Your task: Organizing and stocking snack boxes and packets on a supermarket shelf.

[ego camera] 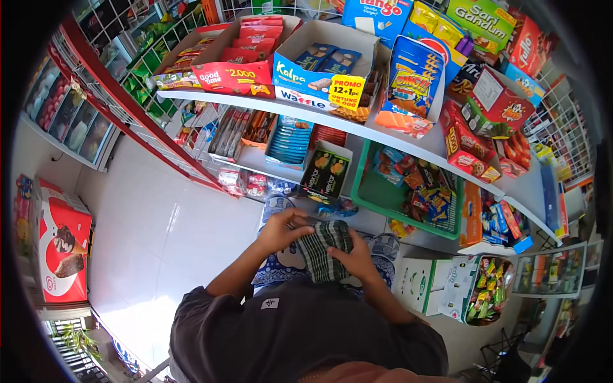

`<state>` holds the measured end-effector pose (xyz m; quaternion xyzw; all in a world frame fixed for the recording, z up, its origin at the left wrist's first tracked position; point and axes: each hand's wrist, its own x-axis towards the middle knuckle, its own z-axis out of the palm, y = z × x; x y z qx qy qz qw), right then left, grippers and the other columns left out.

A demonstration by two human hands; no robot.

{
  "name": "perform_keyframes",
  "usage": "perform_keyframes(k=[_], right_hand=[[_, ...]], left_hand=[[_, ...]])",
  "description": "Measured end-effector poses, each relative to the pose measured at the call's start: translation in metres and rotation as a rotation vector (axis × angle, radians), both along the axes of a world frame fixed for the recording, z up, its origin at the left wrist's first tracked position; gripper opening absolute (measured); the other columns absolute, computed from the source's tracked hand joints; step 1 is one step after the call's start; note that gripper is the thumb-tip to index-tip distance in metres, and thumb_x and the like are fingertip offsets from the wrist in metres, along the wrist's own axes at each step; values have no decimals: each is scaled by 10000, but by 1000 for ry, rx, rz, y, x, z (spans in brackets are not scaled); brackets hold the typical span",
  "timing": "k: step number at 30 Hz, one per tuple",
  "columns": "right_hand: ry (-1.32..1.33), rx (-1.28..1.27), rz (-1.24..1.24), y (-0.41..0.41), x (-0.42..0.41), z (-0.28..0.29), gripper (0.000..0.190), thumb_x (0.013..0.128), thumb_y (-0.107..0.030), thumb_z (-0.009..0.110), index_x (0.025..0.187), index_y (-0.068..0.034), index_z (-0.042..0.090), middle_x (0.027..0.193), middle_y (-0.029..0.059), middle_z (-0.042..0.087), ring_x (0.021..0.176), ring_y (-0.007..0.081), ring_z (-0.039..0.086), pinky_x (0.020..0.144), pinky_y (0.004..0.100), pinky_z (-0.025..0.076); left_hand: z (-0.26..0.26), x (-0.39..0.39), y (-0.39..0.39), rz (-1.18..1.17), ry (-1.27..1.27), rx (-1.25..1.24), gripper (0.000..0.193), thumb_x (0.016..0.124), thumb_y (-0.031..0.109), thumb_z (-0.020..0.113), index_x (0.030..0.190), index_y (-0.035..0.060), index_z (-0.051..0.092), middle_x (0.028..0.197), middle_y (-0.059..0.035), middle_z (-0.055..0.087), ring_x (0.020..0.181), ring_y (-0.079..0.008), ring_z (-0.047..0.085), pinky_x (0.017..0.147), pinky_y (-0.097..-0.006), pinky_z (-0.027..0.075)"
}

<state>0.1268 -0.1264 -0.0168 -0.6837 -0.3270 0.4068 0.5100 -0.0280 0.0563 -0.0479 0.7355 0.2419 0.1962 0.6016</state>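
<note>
A folded dark cloth (325, 251) with a light checked pattern is held in front of my body, above my lap. My right hand (354, 253) grips its right side, the thumb lying on top. At the cloth's upper left corner is my left hand (286, 230), its thumb and fingers pinching the edge. Blue patterned fabric (278, 268) covers my legs below. Just beyond the cloth, a box of Nextar packs (326, 172) stands on the lower shelf, with a blue wrapped packet (337, 208) beneath it.
A white shelf (354, 125) curves across, bearing snack boxes such as a Kalpa box (306, 76). A green plastic basket (368, 191) of wrapped snacks juts out beneath it. At right stands a carton of sachets (488, 287). A red ice-cream box (64, 244) is at far left.
</note>
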Motion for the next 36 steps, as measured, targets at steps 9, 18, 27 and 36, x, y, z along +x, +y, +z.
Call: perform_keyframes(k=[9,18,27,36], right_hand=[[-74,56,-79,2,14,-1,516,823,-125,720,1256,41,495,1135,152,643,1025,227,633,892,347,482],[-130,-44,-99,-24,7,-10,482,827,-142,721,1222,48,519,1100,161,658,1016,219,637,891,342,482],[-150,-41,-90,-16,11,-18,474,845,-115,703,1251,27,504,1114,156,658,1032,221,640,890,339,487],[39,153,28,-1,3,-34,627,924,-85,628,1474,-101,327,1315,127,512,1158,229,547,950,358,454]], left_hand=[[-62,60,124,186,356,634,518,862,424,666,1198,38,590,1156,-203,635,1071,-377,612,880,-455,493],[-76,138,65,-181,737,774,941,708,761,617,1313,44,540,1379,-211,483,1348,-419,346,1063,-548,345],[-67,125,50,57,608,919,877,759,720,605,1270,9,549,1371,-188,480,1336,-360,360,1070,-493,314],[-41,49,-66,-211,33,-459,532,981,374,549,1368,29,433,1221,-125,563,1137,-193,534,953,-354,440]])
